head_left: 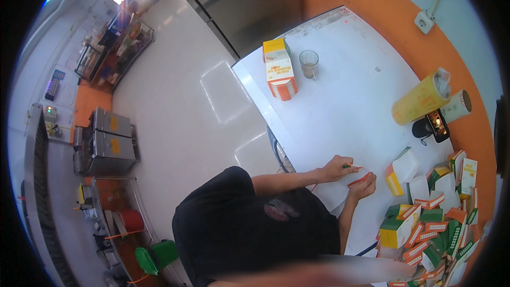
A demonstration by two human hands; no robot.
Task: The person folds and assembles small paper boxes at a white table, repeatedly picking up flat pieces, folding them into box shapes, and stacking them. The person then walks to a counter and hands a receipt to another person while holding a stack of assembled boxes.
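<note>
My left hand [338,168] and my right hand [363,186] are close together over the near side of the white table [340,111]. Between them is a paperboard carton [351,176], white with green and orange-red edges. The left fingers pinch its green edge and the right fingers close on its orange-red edge. Its full shape is partly hidden by my hands. Just right of my hands, a larger open carton [405,166] with a white inside and a yellow-orange side lies at the edge of a heap of green, orange and white cartons [425,228].
A standing yellow-and-white carton [279,72] and a glass cup [308,64] are at the table's far left. A yellow cup [421,99], a phone [438,126] and a white cup [458,105] line the orange wall. Steel cabinets [112,143] and shelving stand across the floor.
</note>
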